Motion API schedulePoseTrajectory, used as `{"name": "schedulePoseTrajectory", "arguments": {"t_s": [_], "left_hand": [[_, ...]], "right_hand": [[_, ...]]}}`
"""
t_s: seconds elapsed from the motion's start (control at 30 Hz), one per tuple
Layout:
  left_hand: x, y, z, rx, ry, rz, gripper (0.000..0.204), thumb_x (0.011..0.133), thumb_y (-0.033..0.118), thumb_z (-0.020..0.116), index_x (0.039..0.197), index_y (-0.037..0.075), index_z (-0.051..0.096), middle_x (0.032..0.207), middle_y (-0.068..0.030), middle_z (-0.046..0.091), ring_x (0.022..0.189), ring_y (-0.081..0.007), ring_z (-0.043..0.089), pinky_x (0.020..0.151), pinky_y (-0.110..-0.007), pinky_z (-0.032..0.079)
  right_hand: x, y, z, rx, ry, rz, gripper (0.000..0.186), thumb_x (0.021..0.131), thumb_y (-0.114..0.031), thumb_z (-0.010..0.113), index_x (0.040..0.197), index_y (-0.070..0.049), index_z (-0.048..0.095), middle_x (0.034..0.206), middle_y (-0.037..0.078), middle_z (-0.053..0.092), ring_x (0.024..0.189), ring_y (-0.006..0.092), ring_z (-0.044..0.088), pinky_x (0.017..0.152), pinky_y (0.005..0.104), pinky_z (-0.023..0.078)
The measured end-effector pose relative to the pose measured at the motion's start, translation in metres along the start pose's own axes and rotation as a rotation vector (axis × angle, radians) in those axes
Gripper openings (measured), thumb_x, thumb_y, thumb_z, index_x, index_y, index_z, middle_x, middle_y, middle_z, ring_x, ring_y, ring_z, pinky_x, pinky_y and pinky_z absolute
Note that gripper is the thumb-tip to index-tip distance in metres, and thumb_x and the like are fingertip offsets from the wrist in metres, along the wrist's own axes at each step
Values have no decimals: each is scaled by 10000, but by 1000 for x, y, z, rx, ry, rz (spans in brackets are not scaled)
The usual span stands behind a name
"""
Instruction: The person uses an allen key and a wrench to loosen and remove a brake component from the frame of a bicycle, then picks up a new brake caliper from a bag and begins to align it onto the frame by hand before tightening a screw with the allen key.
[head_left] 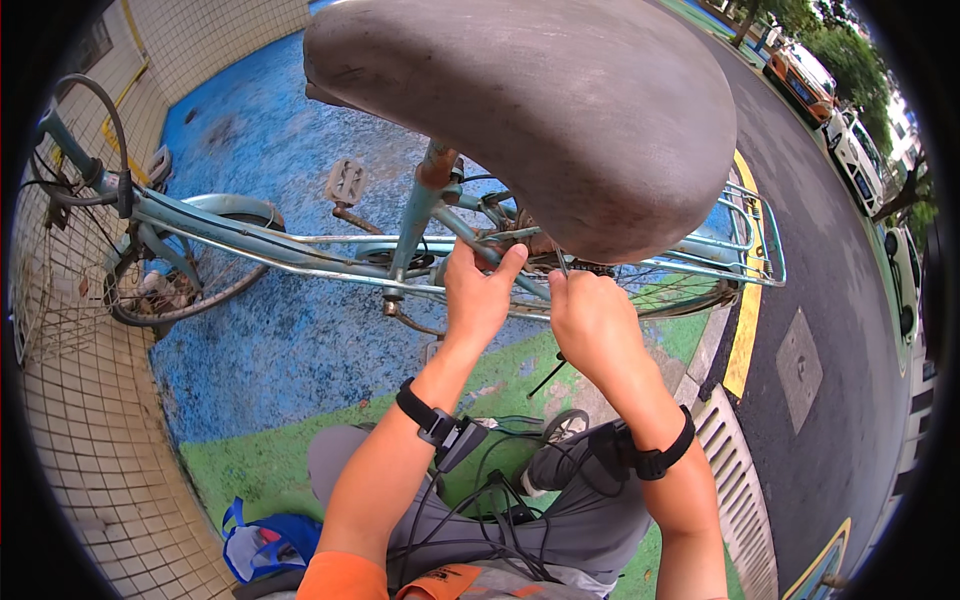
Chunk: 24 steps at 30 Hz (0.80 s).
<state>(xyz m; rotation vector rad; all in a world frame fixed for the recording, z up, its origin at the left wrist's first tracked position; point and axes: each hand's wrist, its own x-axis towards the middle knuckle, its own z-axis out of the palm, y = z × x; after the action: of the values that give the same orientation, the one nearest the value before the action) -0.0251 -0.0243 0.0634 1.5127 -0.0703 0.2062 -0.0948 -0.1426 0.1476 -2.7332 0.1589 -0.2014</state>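
A worn light-blue bicycle (330,243) stands crosswise in front of me, its scuffed brown saddle (540,110) filling the upper middle. Just below the saddle, my left hand (478,298) is closed on a frame tube, thumb on the near side and fingertips hidden behind. Beside it, my right hand (598,318) is a fist around a thin metal rod (561,262) that sticks up toward the rear wheel area. What kind of tool the rod is cannot be made out. A thin black stick (546,380) shows below the right fist.
The bicycle's rear rack (765,245) reaches right, toward a yellow kerb line (742,330). A tiled wall (90,440) borders the left. A blue bag (265,545) lies low left. Black cables (490,510) hang over my lap. A drain grate (735,470) lies at right.
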Motion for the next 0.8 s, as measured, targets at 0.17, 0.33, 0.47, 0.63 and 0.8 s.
{"name": "schedulePoseTrajectory", "arguments": {"t_s": [0.17,0.33,0.47,0.63,0.8], "left_hand": [[-1,0,3,43,14,-4,334,818,203,788,987,-10,594,812,-80,668,711,-175,612,678,-339,496],[0,-4,1,102,32,-15,352,811,225,794,984,-6,593,813,-81,668,709,-182,609,678,-346,496],[1,-6,-3,64,36,-11,358,811,238,796,980,-5,594,803,-78,667,706,-182,608,676,-348,496],[0,-5,2,40,30,-10,342,817,220,792,982,-7,596,794,-76,668,714,-181,617,680,-348,498],[0,-4,0,82,14,-7,333,822,207,789,985,-11,597,801,-76,677,716,-174,624,690,-339,503]], "right_hand": [[1,8,7,14,-105,5,422,979,-250,477,748,55,656,785,306,660,794,486,651,779,551,517],[8,-17,-2,63,-211,26,399,969,-216,477,787,90,655,803,338,639,841,502,636,803,548,502],[17,-22,-12,122,-349,-76,429,977,-209,454,797,134,637,845,369,622,884,516,620,829,547,486],[1,17,43,-150,-118,-27,290,992,-252,470,930,5,589,732,246,673,752,406,695,672,529,542],[16,42,59,-265,14,1,285,1013,-280,449,946,-29,564,697,210,679,665,415,684,622,517,538]]}}
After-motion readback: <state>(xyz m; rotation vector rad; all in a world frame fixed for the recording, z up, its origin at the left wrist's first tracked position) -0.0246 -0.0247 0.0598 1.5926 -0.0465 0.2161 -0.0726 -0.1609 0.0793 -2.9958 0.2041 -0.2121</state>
